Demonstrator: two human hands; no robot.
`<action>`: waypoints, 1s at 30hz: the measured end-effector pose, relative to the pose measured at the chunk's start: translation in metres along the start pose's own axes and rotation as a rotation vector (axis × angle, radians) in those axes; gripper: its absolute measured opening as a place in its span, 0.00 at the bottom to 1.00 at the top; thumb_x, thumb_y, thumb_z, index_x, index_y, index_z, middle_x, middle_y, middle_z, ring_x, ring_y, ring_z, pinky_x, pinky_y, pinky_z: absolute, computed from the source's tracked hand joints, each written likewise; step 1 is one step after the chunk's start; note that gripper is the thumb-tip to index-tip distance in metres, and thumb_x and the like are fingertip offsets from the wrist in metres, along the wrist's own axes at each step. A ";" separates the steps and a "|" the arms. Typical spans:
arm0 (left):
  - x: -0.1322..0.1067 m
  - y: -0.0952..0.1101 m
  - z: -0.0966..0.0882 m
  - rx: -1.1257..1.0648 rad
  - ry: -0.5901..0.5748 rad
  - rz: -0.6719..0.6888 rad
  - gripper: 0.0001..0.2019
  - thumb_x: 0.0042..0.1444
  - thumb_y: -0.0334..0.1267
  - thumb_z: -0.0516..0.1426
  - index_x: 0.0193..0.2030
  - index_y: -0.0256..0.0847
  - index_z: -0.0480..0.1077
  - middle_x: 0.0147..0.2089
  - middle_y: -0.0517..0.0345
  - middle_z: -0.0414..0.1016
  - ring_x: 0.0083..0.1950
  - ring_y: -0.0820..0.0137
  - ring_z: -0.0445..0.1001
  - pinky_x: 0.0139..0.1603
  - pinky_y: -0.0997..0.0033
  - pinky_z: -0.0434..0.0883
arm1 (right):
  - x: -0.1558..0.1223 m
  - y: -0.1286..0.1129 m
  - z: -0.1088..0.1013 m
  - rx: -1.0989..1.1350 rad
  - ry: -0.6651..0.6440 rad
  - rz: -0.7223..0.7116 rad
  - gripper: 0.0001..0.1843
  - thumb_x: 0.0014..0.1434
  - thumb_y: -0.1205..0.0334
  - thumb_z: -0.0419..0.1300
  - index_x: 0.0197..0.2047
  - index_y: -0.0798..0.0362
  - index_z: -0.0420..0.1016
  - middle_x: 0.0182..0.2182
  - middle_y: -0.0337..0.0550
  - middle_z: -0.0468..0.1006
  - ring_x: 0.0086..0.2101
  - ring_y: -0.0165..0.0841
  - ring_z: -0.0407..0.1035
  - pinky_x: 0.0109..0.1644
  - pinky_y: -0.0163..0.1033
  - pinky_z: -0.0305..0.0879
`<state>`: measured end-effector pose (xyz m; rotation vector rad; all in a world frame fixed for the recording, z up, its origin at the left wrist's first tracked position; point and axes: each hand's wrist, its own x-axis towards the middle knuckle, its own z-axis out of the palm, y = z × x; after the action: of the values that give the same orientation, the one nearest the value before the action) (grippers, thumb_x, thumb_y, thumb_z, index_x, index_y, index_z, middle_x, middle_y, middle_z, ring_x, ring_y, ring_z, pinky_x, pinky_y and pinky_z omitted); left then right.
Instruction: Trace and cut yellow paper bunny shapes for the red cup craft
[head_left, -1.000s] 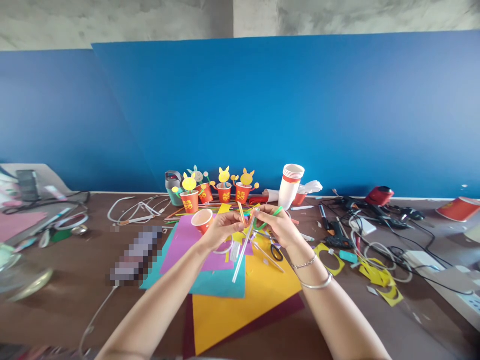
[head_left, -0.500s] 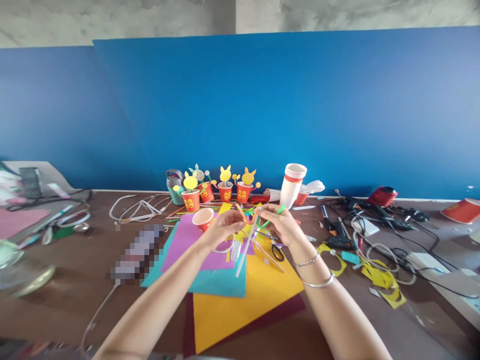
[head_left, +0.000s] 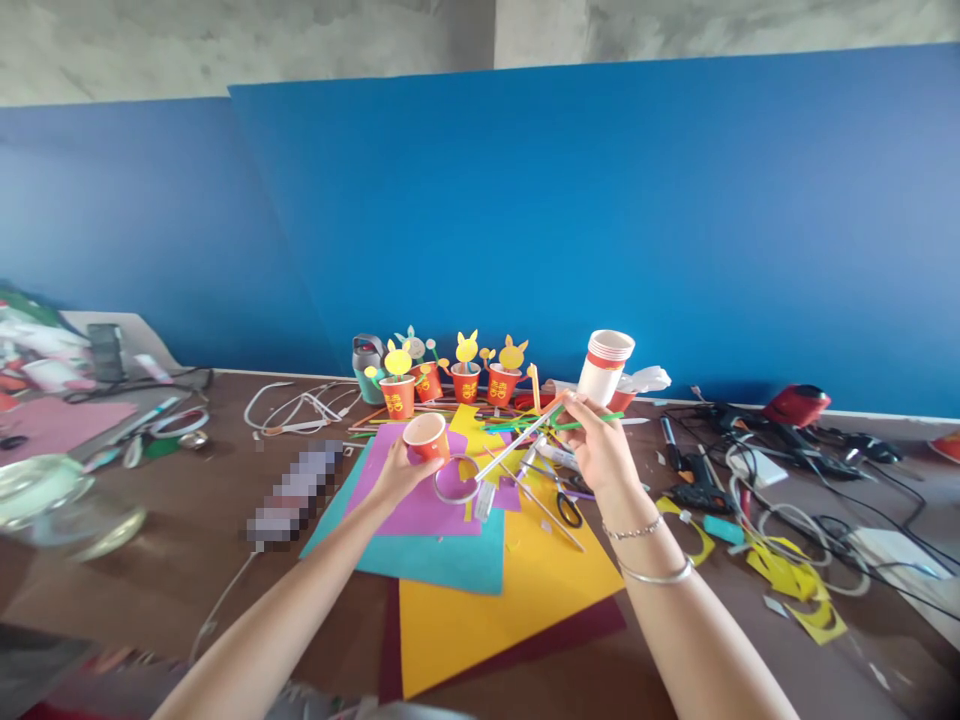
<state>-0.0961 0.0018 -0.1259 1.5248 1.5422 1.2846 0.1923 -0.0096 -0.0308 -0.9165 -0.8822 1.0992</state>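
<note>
Left hand (head_left: pixel 406 468) had passed, since the preceding frame, from the orange straw (head_left: pixel 535 387) to the red cup (head_left: pixel 426 432) over the far part of the purple sheet (head_left: pixel 427 518); its grip curved around the cup's side. Right of the sheet, the right hand (head_left: pixel 598 440) pinched the orange, clear (head_left: pixel 512 450) and green straws (head_left: pixel 613 416). Beyond the sheet, four decorated cups (head_left: pixel 397 402) each contained an eared paper figure and appeared complete; the held cup, showing only bare inner wall, appeared unfinished. Beyond and rightward stood a nested cup stack (head_left: pixel 598 382).
</note>
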 end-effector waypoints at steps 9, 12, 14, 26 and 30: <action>-0.023 0.040 0.049 0.058 0.112 0.650 0.33 0.46 0.37 0.65 0.58 0.45 0.57 0.58 0.46 0.66 0.62 0.55 0.67 0.62 0.49 0.64 | -0.027 -0.022 0.001 -0.092 0.174 -0.400 0.13 0.55 0.49 0.65 0.35 0.50 0.74 0.28 0.40 0.75 0.26 0.31 0.70 0.27 0.37 0.62; -0.025 0.047 0.072 0.040 0.184 0.621 0.30 0.47 0.38 0.65 0.56 0.44 0.59 0.53 0.48 0.67 0.58 0.56 0.69 0.57 0.52 0.68 | -0.041 -0.026 0.002 -0.266 0.151 -0.614 0.10 0.59 0.52 0.63 0.36 0.49 0.74 0.27 0.40 0.75 0.25 0.32 0.69 0.28 0.39 0.64; -0.026 0.049 0.086 0.017 0.207 0.578 0.30 0.46 0.39 0.67 0.54 0.44 0.61 0.53 0.48 0.67 0.56 0.56 0.69 0.57 0.52 0.68 | -0.046 -0.027 0.003 -0.430 0.046 -0.735 0.07 0.60 0.55 0.62 0.36 0.49 0.75 0.29 0.42 0.76 0.27 0.33 0.69 0.29 0.39 0.65; -0.038 0.024 0.109 -0.159 0.093 0.276 0.37 0.42 0.46 0.69 0.55 0.44 0.56 0.52 0.47 0.71 0.53 0.58 0.74 0.49 0.63 0.72 | -0.044 -0.016 0.015 -0.656 -0.356 -0.789 0.06 0.63 0.65 0.57 0.39 0.50 0.76 0.34 0.45 0.79 0.33 0.35 0.72 0.33 0.39 0.68; -0.039 0.025 0.107 -0.221 0.011 0.245 0.36 0.44 0.46 0.68 0.56 0.45 0.55 0.53 0.47 0.70 0.52 0.59 0.74 0.48 0.63 0.73 | -0.044 -0.013 0.015 -0.637 -0.381 -0.799 0.07 0.62 0.67 0.57 0.40 0.50 0.76 0.34 0.45 0.79 0.35 0.35 0.73 0.37 0.39 0.68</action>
<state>0.0167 -0.0163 -0.1471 1.5979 1.2004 1.5465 0.1733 -0.0525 -0.0189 -0.7356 -1.7835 0.2781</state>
